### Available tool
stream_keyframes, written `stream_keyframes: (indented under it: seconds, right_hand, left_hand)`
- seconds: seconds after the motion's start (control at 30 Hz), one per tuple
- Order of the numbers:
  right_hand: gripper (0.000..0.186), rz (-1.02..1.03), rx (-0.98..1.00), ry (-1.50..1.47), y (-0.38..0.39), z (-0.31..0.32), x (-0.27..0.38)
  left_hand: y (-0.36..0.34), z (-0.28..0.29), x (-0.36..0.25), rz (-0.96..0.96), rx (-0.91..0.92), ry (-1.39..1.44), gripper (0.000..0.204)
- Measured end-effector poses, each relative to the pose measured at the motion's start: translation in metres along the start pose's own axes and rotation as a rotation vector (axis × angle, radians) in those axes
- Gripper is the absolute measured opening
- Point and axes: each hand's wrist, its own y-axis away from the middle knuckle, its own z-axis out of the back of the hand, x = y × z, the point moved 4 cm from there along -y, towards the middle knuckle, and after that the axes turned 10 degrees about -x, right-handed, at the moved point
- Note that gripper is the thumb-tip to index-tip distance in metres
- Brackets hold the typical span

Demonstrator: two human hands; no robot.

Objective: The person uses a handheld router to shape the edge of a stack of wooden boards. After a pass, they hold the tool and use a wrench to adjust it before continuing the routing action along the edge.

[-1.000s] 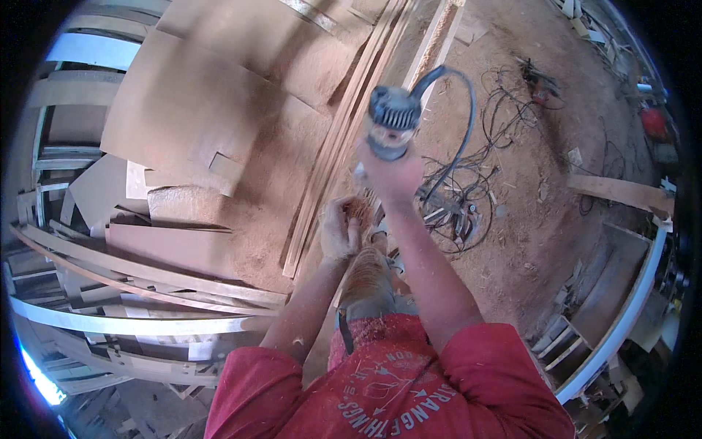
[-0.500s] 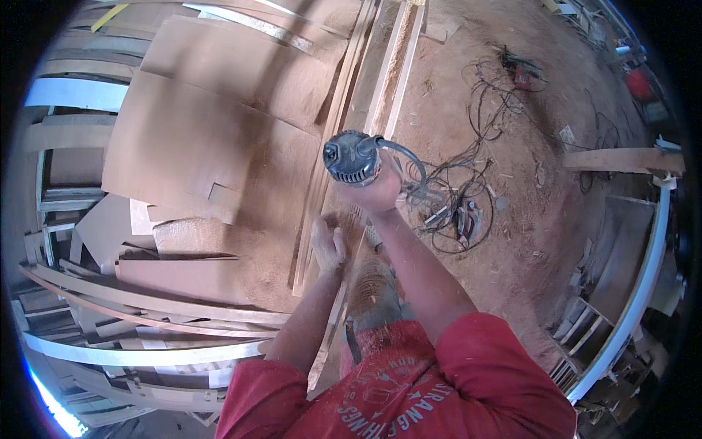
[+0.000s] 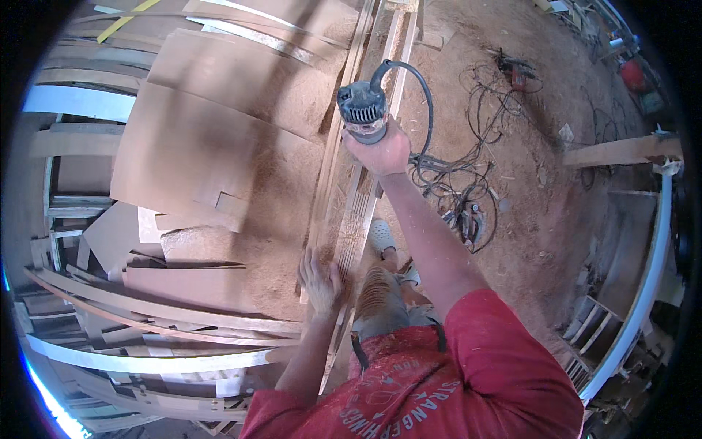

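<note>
My right hand [image 3: 383, 151] grips a dusty dark power router [image 3: 363, 101] with a looping black cord [image 3: 426, 104]. It is over a long, narrow wooden strip [image 3: 351, 216] marked with lengthwise grooves. My left hand [image 3: 319, 282] rests nearer my body, palm down with its fingers apart, at the side of that strip and on or beside the neighboring boards [image 3: 319, 227]; exact contact is unclear. Wood shavings and dust coat the boards.
Large brown sheets [image 3: 183, 146] and curved planks [image 3: 161, 314] lie left. To the right are tangled cables [image 3: 475, 183], a red-and-black tool [image 3: 518, 79] on the dusty floor and a wooden beam [image 3: 607, 152]. My foot in a pale sandal [image 3: 382, 235] shows beside the strip.
Since half a second ago, the router in my right hand has moved forward along the strip. My left hand has slid back toward my body and its fingers have straightened. My sandal has come into view.
</note>
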Motion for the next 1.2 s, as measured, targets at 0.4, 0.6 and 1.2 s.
stream_keyframes:
  seconds: [0.4,0.6,1.2]
  right_hand:
    - [0.063,-0.292,0.142,-0.083,0.117,0.034,0.033]
    - [0.063,-0.102,0.051,-0.131,0.125,0.028,0.014]
    - [0.069,-0.035,0.059,-0.099,0.031,0.011,0.001]
  left_hand:
    - [0.013,0.007,-0.003,0.202,0.224,-0.057,0.063]
    - [0.006,0.01,-0.015,0.259,0.32,-0.06,0.059]
    - [0.003,0.014,-0.022,-0.016,0.188,-0.003,0.092]
